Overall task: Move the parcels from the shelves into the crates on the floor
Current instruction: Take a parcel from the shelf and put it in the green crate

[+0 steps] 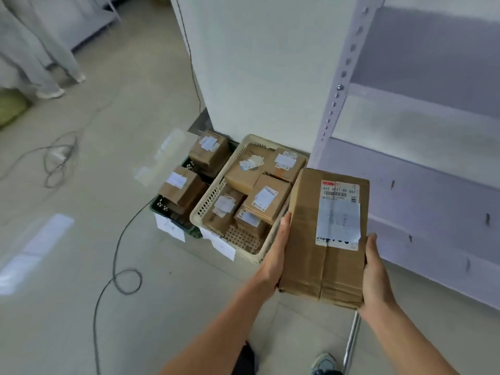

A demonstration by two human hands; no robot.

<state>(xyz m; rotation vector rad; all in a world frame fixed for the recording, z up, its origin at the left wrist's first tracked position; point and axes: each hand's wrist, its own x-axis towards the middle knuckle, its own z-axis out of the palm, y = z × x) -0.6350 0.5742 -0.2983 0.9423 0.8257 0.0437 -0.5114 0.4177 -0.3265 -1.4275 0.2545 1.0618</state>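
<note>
Your grip is clamped on the parcel (305, 253) from both long sides: left hand (276, 255) on its nine o'clock edge, right hand (376, 277) on its three o'clock edge, fingers hidden beneath. Its long axis runs twelve to six. The cream crate (205, 205) lies at ten o'clock, nearly full, with bare mesh only at its near corner. Your left hand is nearer, so lead that way.
</note>
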